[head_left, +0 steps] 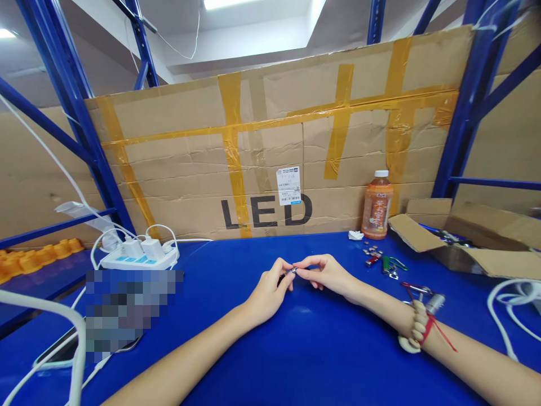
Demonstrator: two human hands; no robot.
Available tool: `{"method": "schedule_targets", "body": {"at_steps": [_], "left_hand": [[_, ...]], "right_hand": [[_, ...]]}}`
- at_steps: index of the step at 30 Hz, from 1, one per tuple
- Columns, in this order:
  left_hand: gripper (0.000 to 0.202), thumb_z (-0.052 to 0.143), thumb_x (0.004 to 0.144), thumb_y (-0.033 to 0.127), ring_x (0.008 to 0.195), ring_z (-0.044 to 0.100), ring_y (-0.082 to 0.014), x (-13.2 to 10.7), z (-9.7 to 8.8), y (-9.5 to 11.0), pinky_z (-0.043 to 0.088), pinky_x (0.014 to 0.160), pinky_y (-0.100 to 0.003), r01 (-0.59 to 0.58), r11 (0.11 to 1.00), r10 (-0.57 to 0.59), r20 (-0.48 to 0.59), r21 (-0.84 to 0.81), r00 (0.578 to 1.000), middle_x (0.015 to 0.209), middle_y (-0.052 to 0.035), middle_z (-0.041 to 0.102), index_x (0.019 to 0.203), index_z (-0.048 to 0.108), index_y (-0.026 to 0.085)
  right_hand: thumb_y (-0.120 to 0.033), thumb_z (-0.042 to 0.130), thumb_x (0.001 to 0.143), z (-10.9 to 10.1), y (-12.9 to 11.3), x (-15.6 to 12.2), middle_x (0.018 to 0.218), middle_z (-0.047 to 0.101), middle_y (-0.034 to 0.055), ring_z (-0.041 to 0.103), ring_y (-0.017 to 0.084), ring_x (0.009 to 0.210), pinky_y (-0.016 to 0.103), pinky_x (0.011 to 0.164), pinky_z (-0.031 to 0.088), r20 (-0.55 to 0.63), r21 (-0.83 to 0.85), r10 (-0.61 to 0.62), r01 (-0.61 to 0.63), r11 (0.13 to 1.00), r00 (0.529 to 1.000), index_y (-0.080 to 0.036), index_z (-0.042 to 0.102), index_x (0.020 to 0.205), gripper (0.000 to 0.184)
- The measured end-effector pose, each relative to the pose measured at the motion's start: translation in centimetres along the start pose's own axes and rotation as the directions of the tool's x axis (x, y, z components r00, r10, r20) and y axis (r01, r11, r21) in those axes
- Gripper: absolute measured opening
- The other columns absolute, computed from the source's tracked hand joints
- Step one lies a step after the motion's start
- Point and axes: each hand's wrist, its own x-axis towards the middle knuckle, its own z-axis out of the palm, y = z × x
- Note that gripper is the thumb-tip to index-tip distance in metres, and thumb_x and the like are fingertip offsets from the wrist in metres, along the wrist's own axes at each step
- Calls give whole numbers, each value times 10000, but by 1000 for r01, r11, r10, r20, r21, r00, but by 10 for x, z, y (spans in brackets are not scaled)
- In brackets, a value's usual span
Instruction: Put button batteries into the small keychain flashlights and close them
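Observation:
Over the blue table, my two hands meet near the middle. My left hand is closed around a small dark object with a silvery end, and most of that object is hidden by the fingers. The thumb and forefinger of my right hand pinch together at the silvery end, touching it; whether a separate tiny part sits between these fingertips is too small to tell. A bracelet of pale beads with a red cord circles my right wrist.
To the right lie small coin-like pieces, a red small object, a green clip-like item and keychain-like metal items. Behind them stand an orange drink bottle and an open carton. A power strip with cables is left.

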Motion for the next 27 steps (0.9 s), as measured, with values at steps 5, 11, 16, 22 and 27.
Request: {"method": "schedule_targets", "body": {"at_steps": [5,11,16,22,27], "left_hand": [[141,352,890,315,649,503,-120,0,0,-1,379,660,-246,-7,1000,7,-3,-4,1000,658,28,519,870,410,188],[133,346,891,310,658,507,-120,1,1,-3,376,667,-245,4,1000,-4,-9,-18,1000,656,29,524,866,402,191],[137,360,884,315,638,496,-118,2,0,-1,371,656,-241,13,999,-14,-18,-31,1000,641,33,523,845,403,191],[154,358,887,320,628,482,-113,1,0,2,360,654,-236,7,997,-8,-11,-77,1000,627,33,522,831,407,185],[154,346,894,316,578,430,-97,0,-1,2,334,606,-220,-19,996,21,16,-85,1000,625,41,493,856,411,182]], "right_hand": [[-492,706,575,0,1,0,546,573,-15,411,44,419,194,415,323,-1,-7,-6,6,1000,1000,-121,671,892,489],[-514,693,570,2,1,1,607,596,2,423,42,406,199,395,331,-19,-24,-82,81,996,996,-121,668,828,471],[-517,673,597,1,1,2,810,610,44,462,34,421,205,395,364,-10,-84,-192,191,978,981,-142,691,827,440],[-518,609,682,-4,-7,-1,856,592,51,476,33,433,209,408,391,86,-168,-281,292,942,956,-184,709,883,402],[-478,584,733,-11,-16,-6,802,566,39,490,47,466,209,442,415,147,-241,-356,382,892,923,-186,715,869,348]]}}
